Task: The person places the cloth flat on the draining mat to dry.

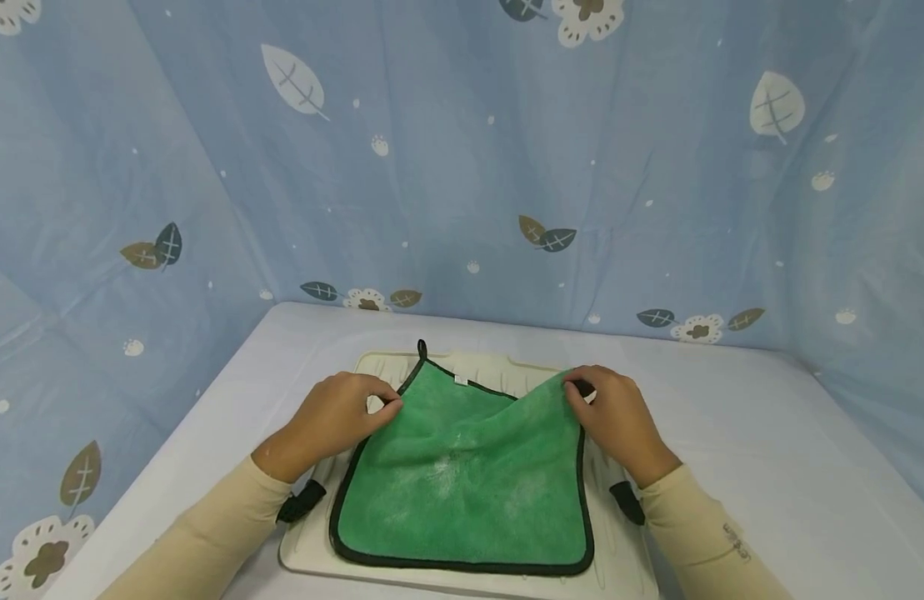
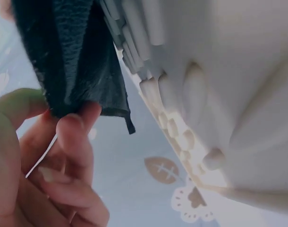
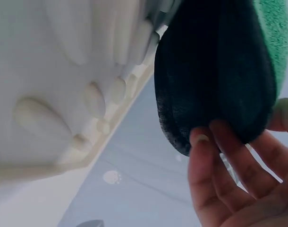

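A green plush cleaning cloth (image 1: 462,483) with black edging spreads over a cream ridged board (image 1: 619,550). Its left edge is pinched between thumb and fingers of my left hand (image 1: 349,412). At the upper right corner, my right hand (image 1: 619,412) grips the cloth and holds it raised, so the far edge sags between the hands. Pale smudges mark the middle of the green side. Both wrist views show the dark underside: the left hand (image 2: 59,156) pinches the cloth (image 2: 78,56), and the right hand (image 3: 243,175) holds the folded corner of the cloth (image 3: 210,80).
The board rests on a white-covered table (image 1: 739,433). Blue curtains (image 1: 462,167) with leaf and flower prints close off the back and sides. A black hanging loop (image 1: 422,348) sticks up from the cloth's far left corner, and a small white label (image 1: 461,380) sits nearby.
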Demonstrator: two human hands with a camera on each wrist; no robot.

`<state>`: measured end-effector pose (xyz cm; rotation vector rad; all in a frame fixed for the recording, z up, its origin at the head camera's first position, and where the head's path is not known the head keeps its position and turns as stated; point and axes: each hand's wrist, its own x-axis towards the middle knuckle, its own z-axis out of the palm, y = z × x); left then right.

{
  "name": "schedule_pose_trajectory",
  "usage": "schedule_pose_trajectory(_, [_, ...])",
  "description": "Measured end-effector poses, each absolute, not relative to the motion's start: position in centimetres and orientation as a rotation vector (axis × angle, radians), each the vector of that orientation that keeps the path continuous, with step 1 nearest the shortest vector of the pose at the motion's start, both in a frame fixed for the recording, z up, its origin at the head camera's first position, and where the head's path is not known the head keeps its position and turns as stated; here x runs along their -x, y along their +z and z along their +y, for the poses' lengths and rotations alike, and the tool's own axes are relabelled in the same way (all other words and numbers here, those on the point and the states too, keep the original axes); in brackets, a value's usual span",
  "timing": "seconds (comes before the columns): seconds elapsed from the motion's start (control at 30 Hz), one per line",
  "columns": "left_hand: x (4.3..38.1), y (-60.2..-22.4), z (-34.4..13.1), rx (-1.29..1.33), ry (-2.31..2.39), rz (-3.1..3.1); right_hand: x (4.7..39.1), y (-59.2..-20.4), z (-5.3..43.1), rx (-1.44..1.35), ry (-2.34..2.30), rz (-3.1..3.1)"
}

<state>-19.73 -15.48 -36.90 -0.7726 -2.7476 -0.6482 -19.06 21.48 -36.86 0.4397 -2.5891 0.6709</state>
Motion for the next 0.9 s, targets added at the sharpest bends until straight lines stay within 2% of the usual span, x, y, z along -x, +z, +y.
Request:
schedule_pose_trajectory(0.2, [19.8,-36.7,-15.5,0.701,-0.63,-2.711,19.1,-36.7,21.6,-0.428,0.675,-2.538])
schedule_pose_trajectory(0.73, [19.9,-37.4,-15.4,0.639,-0.595,-2.949,19.5,-37.8,22.2,-0.412,0.674,-2.926])
schedule_pose_trajectory(0.9, [20.0,-37.7,-15.4,0.654,-0.594,-3.029,19.7,-37.9,22.1,-0.49,0.667,-2.96])
